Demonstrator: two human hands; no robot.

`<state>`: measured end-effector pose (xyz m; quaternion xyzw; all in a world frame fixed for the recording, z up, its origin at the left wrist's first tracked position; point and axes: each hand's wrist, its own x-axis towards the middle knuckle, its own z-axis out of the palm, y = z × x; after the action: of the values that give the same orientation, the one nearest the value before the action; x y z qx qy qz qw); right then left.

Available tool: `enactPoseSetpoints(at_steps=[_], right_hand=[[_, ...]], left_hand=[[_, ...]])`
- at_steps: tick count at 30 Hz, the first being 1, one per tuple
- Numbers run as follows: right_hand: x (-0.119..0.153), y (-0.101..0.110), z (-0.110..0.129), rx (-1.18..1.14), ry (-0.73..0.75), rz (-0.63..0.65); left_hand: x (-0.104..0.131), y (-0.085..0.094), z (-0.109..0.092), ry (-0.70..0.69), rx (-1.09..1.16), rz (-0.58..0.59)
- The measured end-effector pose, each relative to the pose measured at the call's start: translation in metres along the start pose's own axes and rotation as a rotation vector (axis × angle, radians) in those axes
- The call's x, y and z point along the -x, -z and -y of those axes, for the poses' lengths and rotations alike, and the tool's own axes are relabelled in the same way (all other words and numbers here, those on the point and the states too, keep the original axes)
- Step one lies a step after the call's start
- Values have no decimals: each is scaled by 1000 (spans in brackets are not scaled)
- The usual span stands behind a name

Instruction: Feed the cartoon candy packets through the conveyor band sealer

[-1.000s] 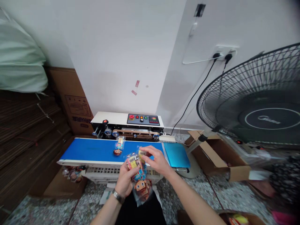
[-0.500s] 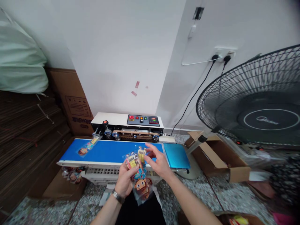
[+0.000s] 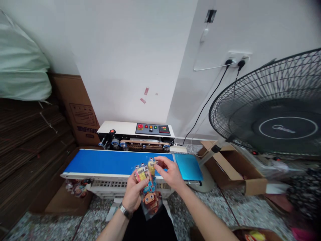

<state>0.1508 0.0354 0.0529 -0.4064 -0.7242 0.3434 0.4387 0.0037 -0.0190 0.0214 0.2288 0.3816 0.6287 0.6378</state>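
Observation:
My left hand [image 3: 132, 193], with a watch at the wrist, is closed on a few clear plastic packets [image 3: 151, 200] printed with a brown cartoon face, its thumb pressing on the front one. Yellow labels with barcodes show at their tops. My right hand [image 3: 171, 172] pinches the upper end of a rear packet [image 3: 151, 165] between thumb and fingers. Both hands are over the near edge of a blue conveyor belt [image 3: 105, 162]. Behind the belt stands a band sealing machine [image 3: 117, 126] with rollers, buttons and a lit display.
A blue plate [image 3: 189, 167] adjoins the belt's right end. On the right are a large fan [image 3: 276, 110] and an open carton [image 3: 233, 167]. Packets [image 3: 76, 188] lie in a box below the belt's left end. A white basket [image 3: 107, 189] sits under the belt.
The packet at the belt's left end is gone from the belt. My right fingers have closed onto the top of the rear packet. My left hand keeps its hold.

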Motion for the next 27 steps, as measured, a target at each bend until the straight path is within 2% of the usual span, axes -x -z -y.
enactPoseSetpoints(at_steps=[3, 9, 14, 17, 20, 22, 25, 27], right_hand=[[-1, 2, 4, 27, 26, 28], [4, -5, -6, -104, -86, 34], [17, -18, -20, -351, -187, -26], [24, -26, -22, -349, -216, -58], [22, -28, -30, -327, -232, -191], [16, -20, -44, -290, -252, -306], [3, 6, -78, -87, -318, -442], [-5, 30, -104, 185, -402, -422]], left_hand=[[1, 0, -1, 1, 1, -6], [1, -1, 2, -3, 16, -1], [0, -3, 3, 28, 69, 15], [-2, -4, 7, 52, 92, 16], [-5, -4, 12, 84, 111, 10], [-6, -1, 15, 115, 127, -23], [-8, 5, 17, 164, 136, -83], [-8, 11, 18, 189, 129, -101]])
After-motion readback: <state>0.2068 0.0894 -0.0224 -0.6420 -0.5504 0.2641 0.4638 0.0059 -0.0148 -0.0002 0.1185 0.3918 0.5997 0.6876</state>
